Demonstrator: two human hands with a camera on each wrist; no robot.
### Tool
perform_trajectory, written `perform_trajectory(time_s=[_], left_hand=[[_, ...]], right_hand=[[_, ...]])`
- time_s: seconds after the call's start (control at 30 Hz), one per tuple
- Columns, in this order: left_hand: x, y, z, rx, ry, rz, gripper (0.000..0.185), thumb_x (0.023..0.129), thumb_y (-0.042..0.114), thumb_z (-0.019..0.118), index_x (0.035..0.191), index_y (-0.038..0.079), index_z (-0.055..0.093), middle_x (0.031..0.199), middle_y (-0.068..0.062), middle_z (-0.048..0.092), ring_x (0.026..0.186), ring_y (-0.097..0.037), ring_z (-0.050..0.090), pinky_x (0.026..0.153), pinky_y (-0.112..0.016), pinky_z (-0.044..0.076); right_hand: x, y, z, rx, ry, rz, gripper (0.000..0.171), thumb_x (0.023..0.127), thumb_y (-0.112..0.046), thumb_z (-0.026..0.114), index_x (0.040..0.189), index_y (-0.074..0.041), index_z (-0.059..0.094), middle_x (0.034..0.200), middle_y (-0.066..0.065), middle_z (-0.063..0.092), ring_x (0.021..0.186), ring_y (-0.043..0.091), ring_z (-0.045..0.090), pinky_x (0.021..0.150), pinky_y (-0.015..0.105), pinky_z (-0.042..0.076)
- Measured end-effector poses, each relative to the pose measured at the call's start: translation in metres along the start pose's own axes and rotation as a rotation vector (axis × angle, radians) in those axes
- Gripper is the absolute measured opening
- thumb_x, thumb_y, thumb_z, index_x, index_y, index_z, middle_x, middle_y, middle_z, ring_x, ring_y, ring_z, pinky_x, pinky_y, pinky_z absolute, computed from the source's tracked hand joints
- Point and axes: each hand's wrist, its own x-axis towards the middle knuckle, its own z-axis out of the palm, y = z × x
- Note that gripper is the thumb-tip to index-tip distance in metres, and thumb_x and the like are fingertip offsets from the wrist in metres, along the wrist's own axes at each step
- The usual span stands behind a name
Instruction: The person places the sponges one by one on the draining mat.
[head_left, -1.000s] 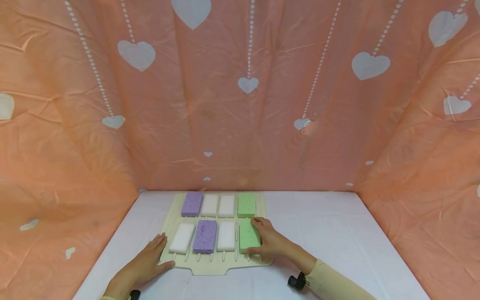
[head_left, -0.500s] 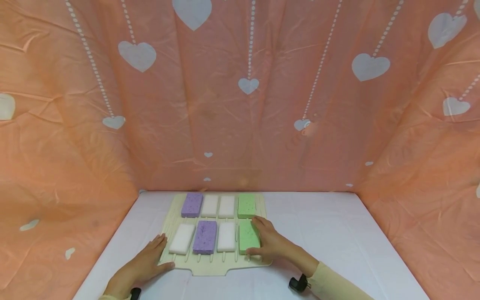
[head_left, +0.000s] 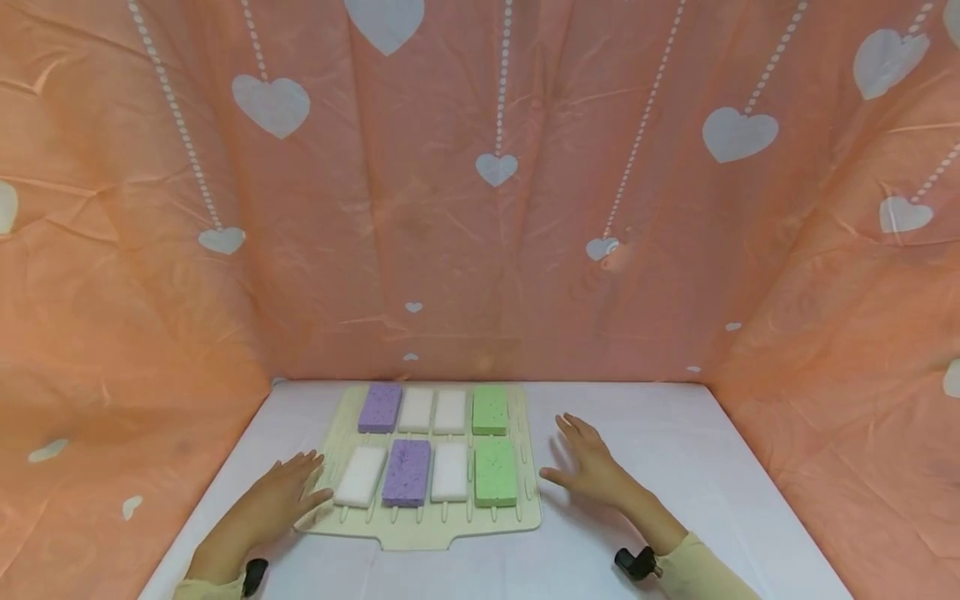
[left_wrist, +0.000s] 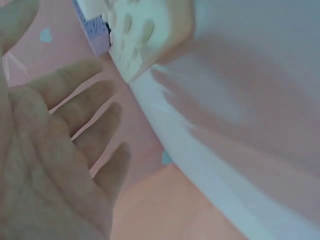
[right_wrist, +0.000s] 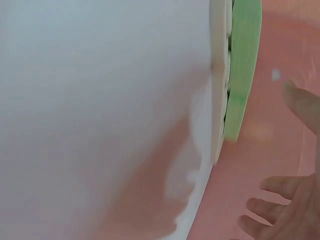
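Note:
A cream ridged board [head_left: 416, 537] lies on the white table with two rows of sponge-like blocks on it. In the back row are a purple sponge [head_left: 380, 408], two white ones and a green one [head_left: 490, 410]. The front row has a white sponge [head_left: 361, 477], a purple one [head_left: 407, 473], another white one and a green one [head_left: 496, 472]. My left hand [head_left: 276, 498] is beside the board's left edge, fingers spread and holding nothing. To the right of the board, apart from it, my right hand [head_left: 596, 467] hovers with loose fingers, also without anything in it.
White cloth [head_left: 660, 433] covers the table to the right of the board. An orange curtain [head_left: 495, 275] with white hearts rises at the back and on both sides. In the left wrist view the board's edge [left_wrist: 150, 30] shows close to the fingers.
My right hand has left the front green sponge and moved right, off the board. The left hand has shifted slightly left and up from the board's edge. The sponges stay in place on the board.

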Motion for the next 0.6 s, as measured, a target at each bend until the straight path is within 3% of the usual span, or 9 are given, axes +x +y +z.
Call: perform_trajectory(time_s=[0.17,0.3,0.5,0.6], left_hand=[[0.006,-0.003,-0.009,0.049,0.079,0.009,0.072,0.102,0.044,0.072,0.149,-0.009,0.056,0.154,-0.033,0.054,0.148,-0.054,0.043,0.120,-0.070,0.031],[0.013,-0.006,-0.013,0.080,0.123,0.011,0.077,0.102,0.045,0.072,0.152,-0.010,0.052,0.154,-0.032,0.053,0.150,-0.056,0.038,0.123,-0.070,0.024],[0.024,-0.010,-0.017,0.082,0.110,-0.021,0.091,0.101,0.056,0.068,0.162,-0.005,0.041,0.168,-0.032,0.033,0.157,-0.058,0.017,0.128,-0.070,0.001],[0.027,-0.012,-0.019,0.073,0.099,-0.032,0.094,0.100,0.060,0.067,0.165,-0.002,0.037,0.171,-0.032,0.027,0.159,-0.059,0.011,0.127,-0.072,-0.003]], right_hand=[[-0.009,0.021,-0.020,-0.107,0.086,0.033,0.100,0.087,-0.046,0.088,0.159,0.008,0.043,0.163,0.033,0.041,0.151,0.059,0.033,0.122,0.077,0.019],[-0.015,0.033,-0.034,-0.170,0.101,0.088,0.104,0.086,-0.052,0.086,0.161,0.004,0.041,0.167,0.031,0.037,0.153,0.059,0.030,0.122,0.079,0.015],[-0.019,0.053,-0.046,-0.226,0.091,0.180,0.109,0.090,-0.064,0.078,0.169,-0.005,0.031,0.173,0.030,0.025,0.157,0.060,0.017,0.123,0.079,0.000],[-0.019,0.058,-0.048,-0.227,0.098,0.202,0.109,0.090,-0.066,0.076,0.170,-0.008,0.029,0.174,0.029,0.022,0.158,0.061,0.013,0.123,0.078,-0.004]])
